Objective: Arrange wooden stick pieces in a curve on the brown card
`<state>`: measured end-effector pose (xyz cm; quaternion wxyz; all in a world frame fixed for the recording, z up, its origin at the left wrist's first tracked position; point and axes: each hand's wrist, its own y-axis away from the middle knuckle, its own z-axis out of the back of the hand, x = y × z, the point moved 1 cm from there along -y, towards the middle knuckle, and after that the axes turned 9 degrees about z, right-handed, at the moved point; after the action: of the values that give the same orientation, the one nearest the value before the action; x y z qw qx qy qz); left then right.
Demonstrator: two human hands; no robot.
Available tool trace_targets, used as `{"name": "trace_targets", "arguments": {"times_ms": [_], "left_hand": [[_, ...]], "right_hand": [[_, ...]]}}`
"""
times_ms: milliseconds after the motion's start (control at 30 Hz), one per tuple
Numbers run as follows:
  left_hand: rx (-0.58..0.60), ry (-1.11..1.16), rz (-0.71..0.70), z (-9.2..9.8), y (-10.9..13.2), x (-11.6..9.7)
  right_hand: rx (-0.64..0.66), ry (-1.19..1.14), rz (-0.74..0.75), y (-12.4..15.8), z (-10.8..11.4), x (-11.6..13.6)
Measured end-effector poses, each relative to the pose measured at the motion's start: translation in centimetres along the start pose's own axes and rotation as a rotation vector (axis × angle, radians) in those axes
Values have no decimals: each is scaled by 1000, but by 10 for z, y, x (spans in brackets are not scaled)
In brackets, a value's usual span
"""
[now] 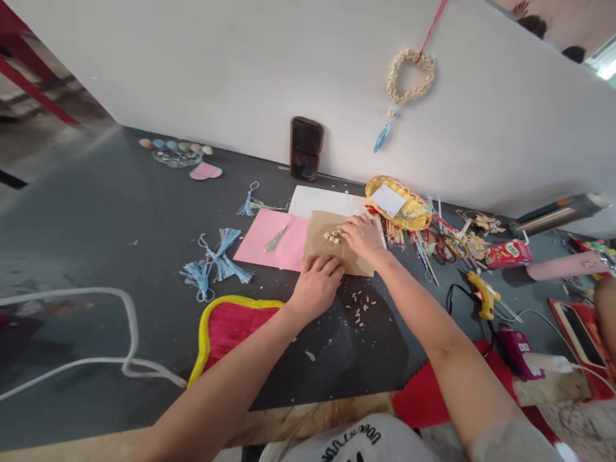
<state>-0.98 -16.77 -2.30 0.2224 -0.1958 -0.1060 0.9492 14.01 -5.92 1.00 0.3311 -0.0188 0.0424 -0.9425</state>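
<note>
A brown sheet of card [359, 262] lies partly over a pink sheet [255, 240] and a white sheet [308, 200]. On the brown card sits a small cluster of short beige pieces [332, 237]. My right hand [362, 236] comes in from the right, its fingertips at the edge of that cluster; its fingers are spread. At the card's lower left edge rests my left hand [318, 285], fingers laid on the card. More loose beige pieces [359, 310] are scattered on the table just below. A pale green tassel [276, 239] lies on the pink sheet.
Blue tassels [224, 253] lie to the left, above a red pad with yellow edging [235, 327]. A phone [306, 149] leans against the wall. Rightward are a yellow basket [414, 208], a glue gun [482, 294] and a purple power socket [520, 350]. A beaded heart [393, 80] hangs above.
</note>
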Motion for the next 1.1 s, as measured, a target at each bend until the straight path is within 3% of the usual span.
{"name": "trace_targets", "arguments": {"times_ms": [167, 333, 433, 567, 667, 833, 1100], "left_hand": [[2, -14, -3, 0, 0, 0], [-8, -12, -4, 0, 0, 0], [-15, -17, -6, -1, -1, 0], [-8, -35, -11, -1, 0, 0], [-6, -43, -7, -2, 0, 0], [-18, -34, -9, -1, 0, 0], [-11, -29, -11, 0, 0, 0]], "right_hand": [[-101, -82, 18, 2, 4, -15], [-225, -329, -127, 25, 21, -36], [-267, -390, -172, 43, 29, -37], [-299, -359, -117, 63, 26, -31], [-250, -305, -109, 74, 15, -28], [-103, -267, -260, 83, -3, -27], [8, -200, -224, 79, -3, -21]]}}
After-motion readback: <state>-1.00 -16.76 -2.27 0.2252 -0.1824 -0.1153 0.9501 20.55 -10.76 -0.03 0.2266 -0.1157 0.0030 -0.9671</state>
